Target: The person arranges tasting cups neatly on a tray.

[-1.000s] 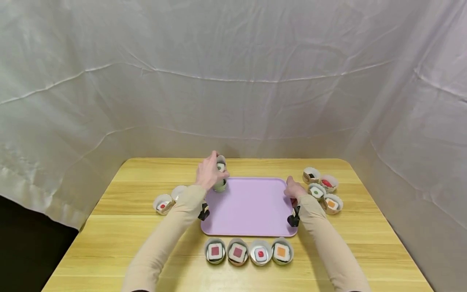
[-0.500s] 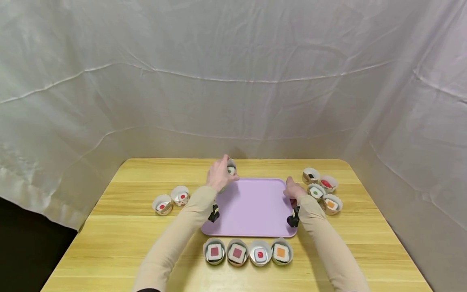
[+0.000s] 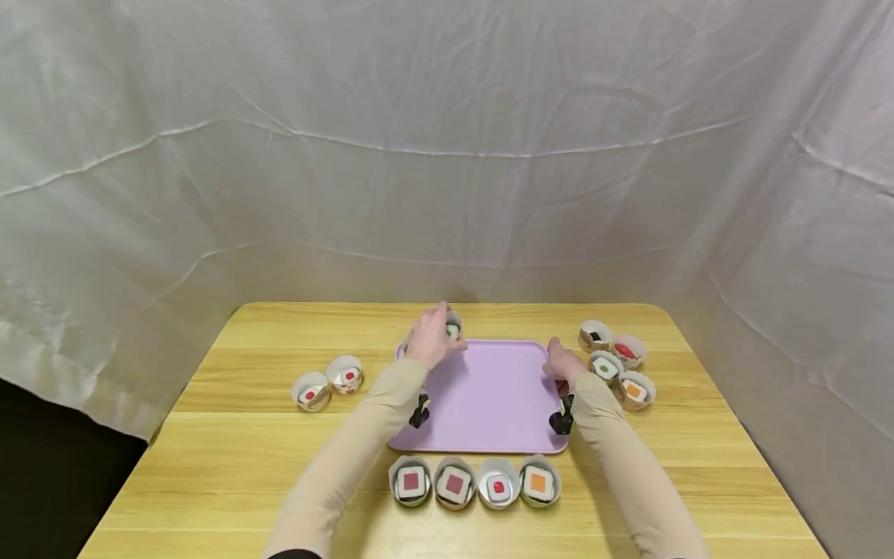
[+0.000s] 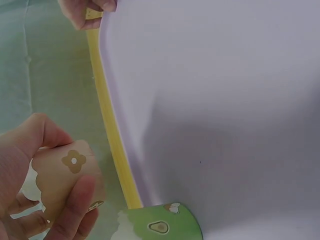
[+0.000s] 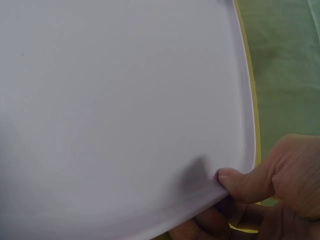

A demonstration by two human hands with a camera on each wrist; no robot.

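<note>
My left hand (image 3: 428, 339) pinches a small paper cup (image 4: 70, 175) over the far edge of the lilac tray (image 3: 496, 396). Inside that cup sits a white, rice-like sushi piece (image 3: 452, 331) with a green centre. In the left wrist view the cup shows a beige wall with a brown flower, and a green avocado-print cup (image 4: 160, 225) stands just beside it, at the tray's corner. At the tray's right rim my right hand (image 3: 564, 361) grips the edge; the right wrist view has its thumb on top and the fingers underneath.
Several sushi cups (image 3: 454, 483) line up along the tray's near side. Two cups with red-centred pieces (image 3: 345, 375) are at the left. A cluster of cups (image 3: 604, 368) lies just beyond the right hand. Pale cloth (image 3: 475, 194) hangs behind the wooden table (image 3: 230, 442).
My left hand has carried the paper cup rightward along the tray's far edge, uncovering the two cups at the left. The right hand has stayed on the tray rim.
</note>
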